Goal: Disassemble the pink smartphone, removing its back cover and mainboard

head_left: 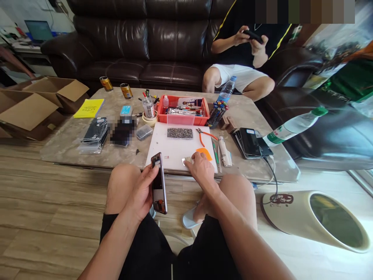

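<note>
My left hand (142,190) is wrapped round a smartphone (159,186), held upright above my knees at the table's front edge. My right hand (201,169) rests over the white mat (157,136), its fingers closed on a small pale piece with a shiny edge (184,161), whose kind I cannot make out. Just behind the fingers lies an orange flat piece (205,153). Orange-handled cutters (201,137) and a clear box of tiny metal parts (180,133) sit farther back on the mat. A white handheld tool (224,151) lies to the right, beside a green stick (215,153).
An orange-red tool bin (185,118) stands behind the mat. Pens (217,112) and bottles (297,126) are at the right, near stacked phones (251,142). Bagged dark items (94,132) lie left. A person (250,50) sits opposite with a phone. A bin (291,214) stands right.
</note>
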A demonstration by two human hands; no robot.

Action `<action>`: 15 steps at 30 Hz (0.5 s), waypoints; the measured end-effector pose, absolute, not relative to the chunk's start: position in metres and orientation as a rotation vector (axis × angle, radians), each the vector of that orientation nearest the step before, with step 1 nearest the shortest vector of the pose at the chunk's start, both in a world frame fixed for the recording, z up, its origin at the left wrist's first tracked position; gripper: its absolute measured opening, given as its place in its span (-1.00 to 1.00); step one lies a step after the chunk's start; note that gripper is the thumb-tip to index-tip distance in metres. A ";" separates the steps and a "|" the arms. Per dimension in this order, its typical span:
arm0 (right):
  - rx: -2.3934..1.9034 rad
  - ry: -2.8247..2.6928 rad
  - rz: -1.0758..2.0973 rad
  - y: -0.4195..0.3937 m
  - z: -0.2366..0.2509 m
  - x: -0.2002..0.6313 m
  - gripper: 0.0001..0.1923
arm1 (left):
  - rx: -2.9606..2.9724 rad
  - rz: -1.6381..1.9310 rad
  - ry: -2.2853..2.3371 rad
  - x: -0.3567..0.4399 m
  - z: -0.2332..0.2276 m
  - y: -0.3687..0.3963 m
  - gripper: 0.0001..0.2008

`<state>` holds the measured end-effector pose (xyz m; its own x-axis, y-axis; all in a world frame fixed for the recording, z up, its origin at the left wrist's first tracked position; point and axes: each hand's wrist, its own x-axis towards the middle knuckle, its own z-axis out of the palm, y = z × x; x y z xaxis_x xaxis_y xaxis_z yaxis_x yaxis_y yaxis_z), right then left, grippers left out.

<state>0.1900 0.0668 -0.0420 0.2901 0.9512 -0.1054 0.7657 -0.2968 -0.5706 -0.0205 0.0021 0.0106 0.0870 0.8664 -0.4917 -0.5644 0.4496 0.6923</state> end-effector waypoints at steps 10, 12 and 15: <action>-1.571 -1.249 1.167 0.001 0.006 0.173 -0.66 | 0.496 1.129 0.985 -0.011 0.011 -0.024 -0.56; -1.423 -1.120 1.261 -0.019 0.025 0.164 -0.66 | 0.472 1.105 0.951 -0.009 0.012 -0.029 -0.57; -1.294 -1.051 1.350 -0.036 0.044 0.153 -0.64 | 0.452 1.057 0.906 -0.005 0.016 -0.034 -0.54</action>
<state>0.1526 -0.0364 0.0435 0.0184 0.9845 -0.1746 -0.0719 -0.1729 -0.9823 -0.0054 -0.0336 0.0165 0.1915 0.8889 -0.4162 -0.5473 0.4487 0.7065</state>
